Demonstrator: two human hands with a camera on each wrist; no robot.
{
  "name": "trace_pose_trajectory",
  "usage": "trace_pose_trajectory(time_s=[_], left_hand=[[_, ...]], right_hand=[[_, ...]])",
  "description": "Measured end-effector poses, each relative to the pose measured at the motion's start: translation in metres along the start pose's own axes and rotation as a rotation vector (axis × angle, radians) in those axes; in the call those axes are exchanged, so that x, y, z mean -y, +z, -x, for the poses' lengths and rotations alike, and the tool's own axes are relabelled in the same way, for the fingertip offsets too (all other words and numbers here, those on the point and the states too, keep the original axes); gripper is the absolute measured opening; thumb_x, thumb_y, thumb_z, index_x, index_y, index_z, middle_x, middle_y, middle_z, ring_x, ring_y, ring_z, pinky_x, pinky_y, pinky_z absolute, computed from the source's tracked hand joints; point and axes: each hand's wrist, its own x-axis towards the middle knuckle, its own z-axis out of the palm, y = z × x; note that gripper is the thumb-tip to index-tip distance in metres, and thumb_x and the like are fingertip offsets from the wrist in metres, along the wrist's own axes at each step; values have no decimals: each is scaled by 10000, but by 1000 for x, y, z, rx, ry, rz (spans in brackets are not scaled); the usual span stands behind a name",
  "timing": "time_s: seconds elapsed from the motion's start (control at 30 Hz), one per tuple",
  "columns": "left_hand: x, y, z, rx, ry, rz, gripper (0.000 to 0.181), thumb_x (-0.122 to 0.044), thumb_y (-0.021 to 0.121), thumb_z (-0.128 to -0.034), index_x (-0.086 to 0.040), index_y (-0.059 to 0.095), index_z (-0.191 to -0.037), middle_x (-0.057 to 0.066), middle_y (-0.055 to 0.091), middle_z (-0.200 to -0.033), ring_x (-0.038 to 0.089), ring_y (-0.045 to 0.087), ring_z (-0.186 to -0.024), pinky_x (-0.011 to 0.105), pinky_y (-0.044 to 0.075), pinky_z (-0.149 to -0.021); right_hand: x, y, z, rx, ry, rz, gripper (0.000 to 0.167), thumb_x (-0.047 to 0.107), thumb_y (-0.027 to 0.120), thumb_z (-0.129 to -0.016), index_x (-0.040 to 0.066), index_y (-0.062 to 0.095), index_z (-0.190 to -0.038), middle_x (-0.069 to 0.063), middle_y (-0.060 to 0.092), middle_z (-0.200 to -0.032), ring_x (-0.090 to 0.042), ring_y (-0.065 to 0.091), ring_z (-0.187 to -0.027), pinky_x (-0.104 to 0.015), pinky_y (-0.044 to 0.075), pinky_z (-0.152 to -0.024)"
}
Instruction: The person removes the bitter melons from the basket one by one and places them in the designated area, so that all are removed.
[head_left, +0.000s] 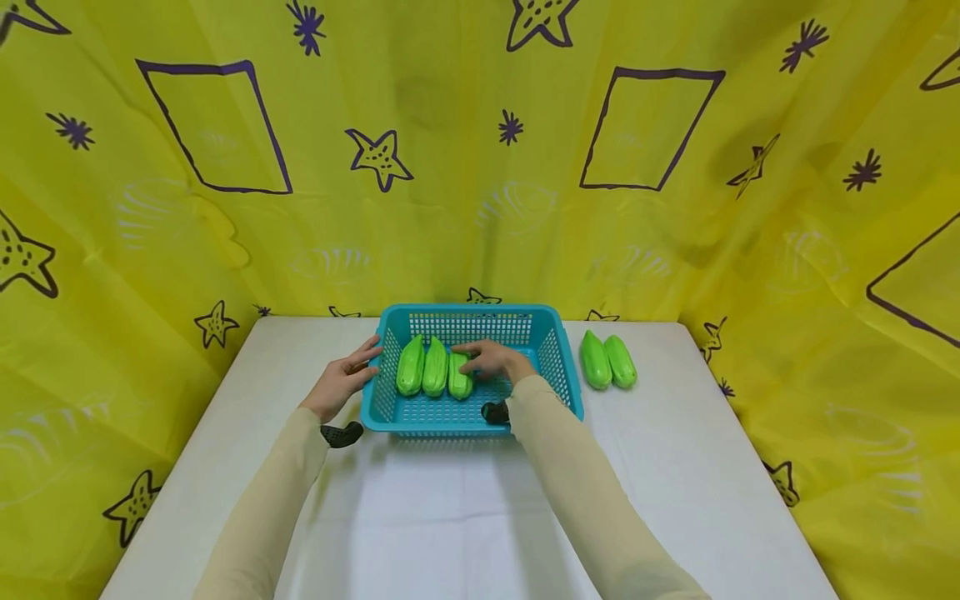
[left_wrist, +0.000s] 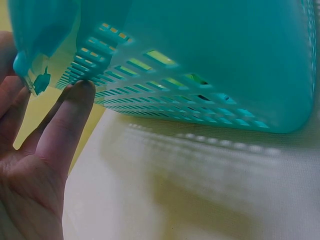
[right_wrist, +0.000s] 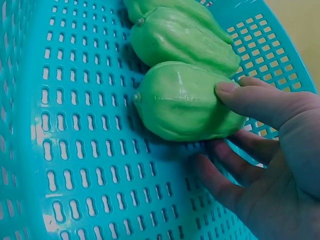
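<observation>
In the head view a blue-green plastic basket (head_left: 472,427) holds three green papayas, set side by side toward its left. My right hand (head_left: 491,360) reaches inside and holds the rightmost papaya (head_left: 461,385). In the right wrist view the thumb (right_wrist: 245,97) lies on top of that papaya (right_wrist: 180,102), with the other fingers low along its side. My left hand (head_left: 345,379) is at the basket's left side, fingers fairly straight. Seen from the left wrist, one fingertip (left_wrist: 82,92) touches the basket's outer wall (left_wrist: 210,60) below the rim.
Two more green papayas (head_left: 596,362) lie together on the white table (head_left: 465,533), just right of the basket. A yellow patterned curtain (head_left: 442,225) hangs behind the table and along both sides. Dark wrist devices (head_left: 343,434) sit by each wrist.
</observation>
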Motion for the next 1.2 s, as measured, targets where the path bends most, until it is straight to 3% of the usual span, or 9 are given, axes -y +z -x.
trace_pose_trajectory(time_s=[0.27,0.47,0.6,0.77,0.93,1.07,1.2], left_hand=[[0,2,1,-2,10,-26,569,-239,583,-999,-52,390,-1500,-78,198,-1618,252,215,-1466,473,351,-1087],[-1,1,1,2,11,-24,575,-244,582,-999,-46,383,-1502,-79,192,-1618,240,203,-1470,513,329,-1097],[-1,1,1,1,10,-26,578,-249,583,-999,-47,382,-1502,-83,191,-1618,239,204,-1469,512,329,-1097],[-1,1,1,2,9,-23,572,-246,581,-1000,-50,387,-1501,-86,192,-1618,237,203,-1470,507,327,-1099],[-2,2,1,-3,1,-16,539,-195,559,-1011,-45,386,-1499,-61,177,-1624,252,192,-1473,515,319,-1102],[-6,2,2,1,2,-14,528,-161,541,-1018,-26,374,-1500,-37,168,-1627,271,180,-1474,506,315,-1105],[-1,1,0,-4,7,-26,535,-199,556,-1013,-48,389,-1499,-61,185,-1622,254,194,-1472,493,328,-1098]], right_hand=[[-3,-5,4,-22,14,-7,537,60,571,-982,125,427,-1495,-130,297,-1574,-346,347,-1396,-469,420,-1053],[-7,-13,6,-51,29,35,533,177,672,-935,185,513,-1445,-136,319,-1560,-339,372,-1376,-422,454,-1013],[-9,-16,6,-75,41,58,517,166,697,-915,206,554,-1411,-146,312,-1556,-355,388,-1347,-430,465,-985],[-11,-17,8,-90,16,89,498,132,664,-935,171,546,-1417,-135,314,-1561,-351,289,-1415,-487,376,-1076],[-13,-20,10,-115,-14,122,467,158,662,-943,185,566,-1399,-149,397,-1509,-351,360,-1376,-489,387,-1066],[-14,-23,10,-125,-27,72,445,207,669,-943,179,585,-1379,-154,440,-1478,-346,385,-1365,-481,392,-1068],[-15,-26,10,-131,-37,9,434,250,663,-948,185,592,-1371,-144,435,-1482,-332,387,-1367,-465,403,-1063]])
